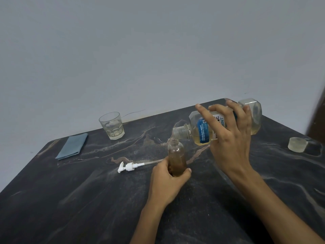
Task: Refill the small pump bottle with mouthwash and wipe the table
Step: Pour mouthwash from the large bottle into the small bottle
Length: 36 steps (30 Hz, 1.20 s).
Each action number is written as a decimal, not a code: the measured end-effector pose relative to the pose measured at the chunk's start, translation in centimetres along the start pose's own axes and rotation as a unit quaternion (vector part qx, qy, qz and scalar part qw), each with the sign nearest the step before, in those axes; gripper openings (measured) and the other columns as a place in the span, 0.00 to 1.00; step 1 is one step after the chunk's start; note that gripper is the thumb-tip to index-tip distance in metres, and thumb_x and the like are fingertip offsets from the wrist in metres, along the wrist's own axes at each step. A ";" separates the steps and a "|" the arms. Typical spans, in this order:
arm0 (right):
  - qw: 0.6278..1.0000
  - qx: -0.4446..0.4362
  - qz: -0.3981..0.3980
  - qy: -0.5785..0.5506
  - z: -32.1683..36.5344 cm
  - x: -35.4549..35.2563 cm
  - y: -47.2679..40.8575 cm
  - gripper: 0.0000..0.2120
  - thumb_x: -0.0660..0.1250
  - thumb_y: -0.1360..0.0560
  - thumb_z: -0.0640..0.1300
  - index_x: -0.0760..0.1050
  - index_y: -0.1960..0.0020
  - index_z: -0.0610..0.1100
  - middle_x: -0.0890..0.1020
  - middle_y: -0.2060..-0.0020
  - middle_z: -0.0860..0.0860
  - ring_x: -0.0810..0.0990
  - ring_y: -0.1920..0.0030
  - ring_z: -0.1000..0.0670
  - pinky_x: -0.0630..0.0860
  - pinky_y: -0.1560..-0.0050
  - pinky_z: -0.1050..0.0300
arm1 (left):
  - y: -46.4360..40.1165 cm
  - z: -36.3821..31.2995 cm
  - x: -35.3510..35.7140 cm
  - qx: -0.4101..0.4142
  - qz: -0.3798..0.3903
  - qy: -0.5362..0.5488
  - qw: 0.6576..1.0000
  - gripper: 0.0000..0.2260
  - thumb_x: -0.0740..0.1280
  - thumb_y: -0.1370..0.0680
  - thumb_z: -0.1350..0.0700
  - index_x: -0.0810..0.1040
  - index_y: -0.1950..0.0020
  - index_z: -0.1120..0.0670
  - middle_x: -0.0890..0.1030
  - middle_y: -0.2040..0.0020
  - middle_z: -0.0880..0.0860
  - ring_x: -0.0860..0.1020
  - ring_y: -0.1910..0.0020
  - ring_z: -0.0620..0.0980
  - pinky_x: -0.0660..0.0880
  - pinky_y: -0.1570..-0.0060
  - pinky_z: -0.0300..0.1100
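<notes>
My left hand (167,180) grips the lower half of the small clear pump bottle (175,154), which stands upright on the dark table with its neck uncapped. My right hand (230,136) holds the large mouthwash bottle (200,132) tipped on its side, its open mouth just above and right of the small bottle's neck. Yellowish liquid lies in the big bottle's lower side. The white pump head (127,167) with its tube lies flat on the table to the left. A folded blue cloth (73,146) rests at the far left.
A glass tumbler (112,127) stands near the table's back edge. The mouthwash cap (298,144) sits at the right. The dark marbled table (88,199) meets a grey wall behind it. A dark vertical edge shows at the far right.
</notes>
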State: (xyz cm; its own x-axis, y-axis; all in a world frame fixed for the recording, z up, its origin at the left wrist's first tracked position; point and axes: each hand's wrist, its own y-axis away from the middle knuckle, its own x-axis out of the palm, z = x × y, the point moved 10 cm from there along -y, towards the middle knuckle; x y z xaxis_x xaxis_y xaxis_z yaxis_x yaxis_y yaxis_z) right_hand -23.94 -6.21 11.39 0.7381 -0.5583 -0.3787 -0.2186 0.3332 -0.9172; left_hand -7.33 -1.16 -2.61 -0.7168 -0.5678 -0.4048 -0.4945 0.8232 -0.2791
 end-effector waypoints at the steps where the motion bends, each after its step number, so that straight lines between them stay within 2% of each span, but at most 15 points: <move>1: 1.000 0.000 0.000 0.001 0.0 0.0 0.0 0.42 0.73 0.42 0.23 0.69 0.32 0.49 0.78 0.44 0.41 0.63 0.36 0.41 0.48 0.29 0.50 | 0.0 0.0 0.0 0.000 -0.001 -0.001 1.000 0.10 0.75 0.33 0.47 0.78 0.55 0.43 0.83 0.58 0.39 0.81 0.57 0.36 0.77 0.57 0.33; 9: 1.000 -0.002 0.003 -0.002 0.1 0.1 0.0 0.39 0.74 0.41 0.24 0.73 0.34 0.47 0.79 0.44 0.41 0.63 0.36 0.41 0.45 0.28 0.52 | 0.0 -0.1 0.0 0.000 0.002 -0.005 1.000 0.10 0.75 0.33 0.48 0.77 0.55 0.42 0.83 0.57 0.40 0.81 0.55 0.36 0.78 0.54 0.34; 14: 1.000 -0.003 0.009 -0.003 0.2 0.1 0.0 0.41 0.76 0.41 0.26 0.69 0.33 0.49 0.78 0.43 0.41 0.63 0.36 0.41 0.44 0.28 0.53 | -0.1 0.0 0.0 -0.003 0.002 -0.005 1.000 0.10 0.75 0.33 0.47 0.76 0.57 0.41 0.82 0.59 0.38 0.80 0.55 0.34 0.76 0.57 0.32; 17: 1.000 -0.003 0.007 -0.008 0.2 0.1 0.0 0.39 0.75 0.42 0.25 0.72 0.34 0.48 0.78 0.43 0.42 0.62 0.36 0.41 0.44 0.28 0.52 | 0.0 0.0 0.0 -0.004 0.001 -0.001 1.000 0.10 0.75 0.33 0.47 0.77 0.57 0.41 0.82 0.60 0.37 0.80 0.56 0.35 0.76 0.58 0.32; 19: 1.000 -0.004 0.008 -0.006 0.2 0.1 0.0 0.40 0.75 0.42 0.25 0.70 0.34 0.49 0.79 0.43 0.42 0.62 0.35 0.41 0.44 0.28 0.52 | 0.0 0.0 0.0 -0.003 0.000 -0.001 1.000 0.09 0.75 0.33 0.47 0.77 0.57 0.41 0.82 0.60 0.37 0.81 0.57 0.36 0.76 0.58 0.33; 25: 1.000 -0.012 -0.012 -0.001 0.3 -0.2 0.0 0.32 0.65 0.38 0.27 0.74 0.36 0.47 0.79 0.43 0.42 0.62 0.35 0.41 0.45 0.28 0.51 | -0.1 0.2 0.0 -0.002 0.000 -0.002 1.000 0.10 0.75 0.33 0.47 0.78 0.56 0.43 0.83 0.59 0.41 0.81 0.57 0.37 0.78 0.56 0.36; 32: 1.000 -0.014 -0.013 0.000 0.4 -0.3 0.0 0.33 0.66 0.38 0.28 0.72 0.36 0.49 0.79 0.43 0.43 0.62 0.35 0.41 0.44 0.28 0.51 | -0.1 0.3 0.1 -0.001 0.003 0.005 1.000 0.11 0.75 0.34 0.46 0.78 0.55 0.45 0.83 0.58 0.41 0.82 0.58 0.40 0.80 0.55 0.39; 36: 1.000 -0.014 -0.001 -0.001 0.4 -0.1 0.0 0.39 0.72 0.40 0.25 0.69 0.35 0.50 0.79 0.43 0.43 0.62 0.35 0.41 0.44 0.28 0.52 | -0.1 0.0 0.0 0.005 -0.001 0.006 1.000 0.11 0.74 0.35 0.44 0.79 0.57 0.46 0.83 0.59 0.40 0.82 0.59 0.40 0.79 0.58 0.36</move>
State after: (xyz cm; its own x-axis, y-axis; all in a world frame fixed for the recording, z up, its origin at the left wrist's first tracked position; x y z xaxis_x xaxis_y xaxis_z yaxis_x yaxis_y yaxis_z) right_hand -23.78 -5.89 11.43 0.7401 -0.5576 -0.3760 -0.2339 0.3108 -0.9212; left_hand -7.29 -1.26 -2.62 -0.7220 -0.5689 -0.3937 -0.4903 0.8222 -0.2891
